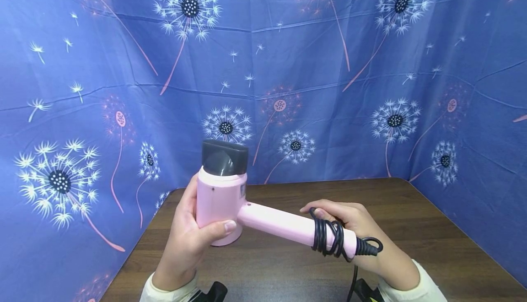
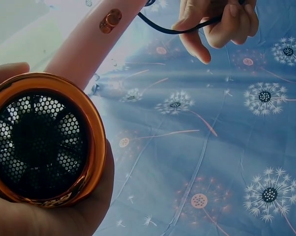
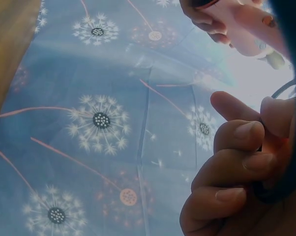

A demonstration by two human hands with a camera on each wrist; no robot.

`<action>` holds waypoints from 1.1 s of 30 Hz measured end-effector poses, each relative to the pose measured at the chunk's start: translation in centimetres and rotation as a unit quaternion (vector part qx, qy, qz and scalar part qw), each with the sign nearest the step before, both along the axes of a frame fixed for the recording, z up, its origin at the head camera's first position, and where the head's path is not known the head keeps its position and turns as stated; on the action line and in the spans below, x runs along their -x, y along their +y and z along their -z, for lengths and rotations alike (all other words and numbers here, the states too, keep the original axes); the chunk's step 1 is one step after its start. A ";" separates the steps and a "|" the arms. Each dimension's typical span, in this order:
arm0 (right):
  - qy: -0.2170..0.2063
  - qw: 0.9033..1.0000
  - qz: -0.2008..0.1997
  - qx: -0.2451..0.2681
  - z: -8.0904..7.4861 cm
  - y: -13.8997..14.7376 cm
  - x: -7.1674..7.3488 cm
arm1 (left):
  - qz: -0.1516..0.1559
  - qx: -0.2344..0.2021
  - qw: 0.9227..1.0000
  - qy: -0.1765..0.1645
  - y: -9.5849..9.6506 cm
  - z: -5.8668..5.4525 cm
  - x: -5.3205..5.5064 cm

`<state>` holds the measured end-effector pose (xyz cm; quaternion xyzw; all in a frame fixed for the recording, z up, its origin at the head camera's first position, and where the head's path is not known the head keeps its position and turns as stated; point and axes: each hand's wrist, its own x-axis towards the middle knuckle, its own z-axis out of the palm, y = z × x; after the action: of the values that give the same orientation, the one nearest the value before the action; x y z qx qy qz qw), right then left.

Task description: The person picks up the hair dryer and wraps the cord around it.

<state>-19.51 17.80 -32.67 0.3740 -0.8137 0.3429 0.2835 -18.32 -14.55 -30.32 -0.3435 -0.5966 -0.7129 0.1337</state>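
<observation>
A pink hair dryer (image 1: 218,201) with a black nozzle (image 1: 224,158) is held above the table, its nozzle pointing up and its handle slanting down to the right. My left hand (image 1: 183,238) grips the barrel, thumb across the near side. In the left wrist view, its copper-rimmed rear grille (image 2: 40,142) faces the camera. Several loops of black cord (image 1: 329,238) are wound around the handle's end. Behind that end, my right hand (image 1: 364,226) pinches the cord between thumb and fingers; a stretch of cord runs to it in the left wrist view.
A brown wooden table (image 1: 271,265) lies below both hands. Blue cloth (image 1: 280,64) printed with dandelions hangs behind it and along both sides. A length of cord hangs down toward the table's near side, beside the right wrist's black strap (image 1: 366,290).
</observation>
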 end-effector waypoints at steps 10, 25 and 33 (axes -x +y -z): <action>0.098 0.995 -0.009 -0.020 0.6 -1.0 -0.3 | -0.014 -0.018 1.000 0.007 0.2 -0.2 -0.2; -0.002 0.995 0.096 -0.030 1.2 -1.2 -2.2 | -0.063 -0.042 0.997 0.003 0.5 -0.3 -0.4; 0.032 0.997 0.058 -0.049 0.8 -1.8 -1.7 | -0.096 -0.084 0.992 0.011 0.8 -0.4 -0.2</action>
<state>-17.76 16.01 -33.50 0.3504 -0.8405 0.2729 0.3104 -18.13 -13.72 -29.95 -0.2802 -0.5636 -0.7403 0.2364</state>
